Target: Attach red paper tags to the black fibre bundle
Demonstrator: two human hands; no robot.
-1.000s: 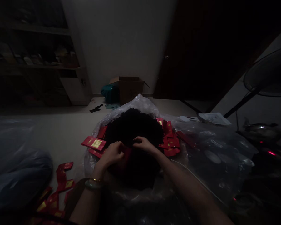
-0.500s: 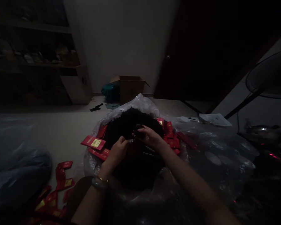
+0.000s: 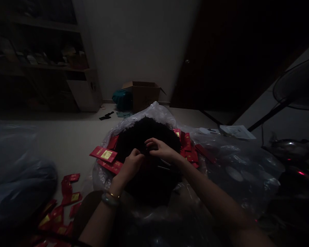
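1. Two bare hands work close together over a black heap (image 3: 146,128) of loose, ragged-edged material that lies within a translucent plastic sheet (image 3: 155,108).
2. The left hand (image 3: 134,163) is over the left side of the heap, its fingers curled in and bunched near the thumb; whether they pinch anything, I cannot tell in this dim light.
3. The right hand (image 3: 161,150) is just beside it, over the heap's middle, fingers bent and partly spread with a gap to the thumb; I cannot tell whether dark material sits between them.
4. Below the right hand show two thin pale glints (image 3: 163,168), too dark to identify.
5. A gold bracelet (image 3: 113,194) and a pale bangle (image 3: 110,200) circle the left wrist.
6. One red packet (image 3: 106,153) with a gold square lies at the heap's left edge, overlapping another beneath; more red packets (image 3: 192,156) are piled at its right edge.
7. Further red sachets (image 3: 72,198) are scattered on the floor (image 3: 74,147) to the left.
8. Beyond the heap, an open cardboard box (image 3: 145,97) stands by the wall, next to a teal bag (image 3: 123,99).
9. At right are a fan (image 3: 298,84) and a shiny kettle (image 3: 289,147).
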